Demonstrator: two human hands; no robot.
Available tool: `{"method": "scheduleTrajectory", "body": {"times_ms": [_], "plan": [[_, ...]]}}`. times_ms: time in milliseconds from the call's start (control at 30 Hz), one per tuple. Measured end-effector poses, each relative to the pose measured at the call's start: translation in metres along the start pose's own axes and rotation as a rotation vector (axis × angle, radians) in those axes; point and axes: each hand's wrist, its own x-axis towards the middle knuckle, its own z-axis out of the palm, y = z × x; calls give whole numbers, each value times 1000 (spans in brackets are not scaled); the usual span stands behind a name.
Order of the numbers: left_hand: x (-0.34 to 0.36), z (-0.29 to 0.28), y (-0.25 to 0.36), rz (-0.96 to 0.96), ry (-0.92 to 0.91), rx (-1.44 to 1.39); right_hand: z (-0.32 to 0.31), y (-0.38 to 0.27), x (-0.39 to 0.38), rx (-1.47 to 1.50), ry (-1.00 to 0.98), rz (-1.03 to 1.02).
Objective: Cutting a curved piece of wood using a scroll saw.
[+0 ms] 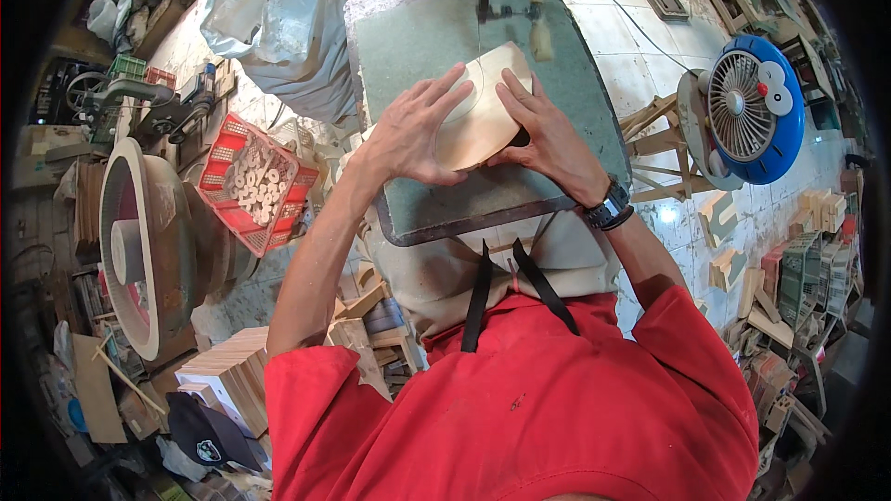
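The workshop floor is crowded with wood bits, a red basket (249, 187) and a blue fan (754, 108). On the green bench (408, 46) lies a flat wood piece (483, 111) with a curved line on it. The cut looks only just begun, near the blade. The left hand (413, 134) and right hand (548, 134) press it flat, fingers (444, 93) spread apart on top.
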Motion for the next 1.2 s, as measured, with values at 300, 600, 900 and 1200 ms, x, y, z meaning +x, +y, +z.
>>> {"method": "scheduleTrajectory", "body": {"times_ms": [300,600,900,1200], "plan": [[-1,2,2,-27,25,-9,0,5,2,-12,-5,-24],[0,6,8,-70,35,-7,-7,13,5,-17,-27,-89],[1,14,8,-80,90,35,-12,19,9,5,-46,-137],[2,14,9,-76,108,28,-12,22,11,28,-66,-107]]}}
